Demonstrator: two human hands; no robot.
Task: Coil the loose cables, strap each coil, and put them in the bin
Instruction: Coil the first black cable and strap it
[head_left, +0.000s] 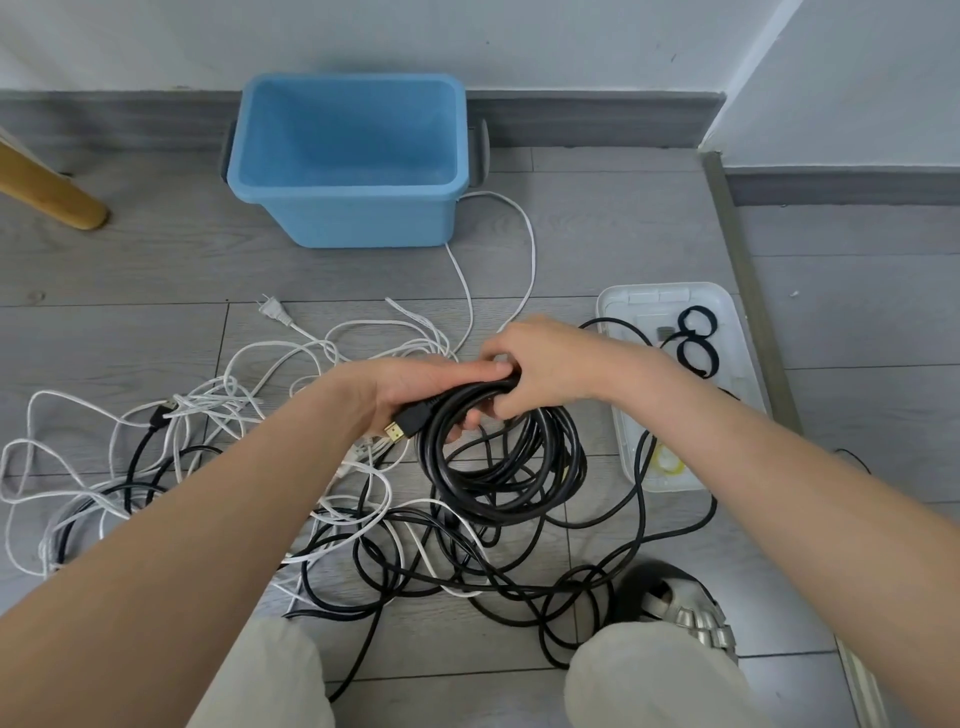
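Hands meet over the floor, left hand and right hand both gripping the top of the black HDMI cable coil, hook-and-loop straps lying nearer the right hand, blue bin beyond.

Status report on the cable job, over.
Both hands gripping black cable coil, unstrapped. Blue bin empty. Straps in white tray. Loose cables tangled underneath.

Bin stands behind the cables; tray lies right.
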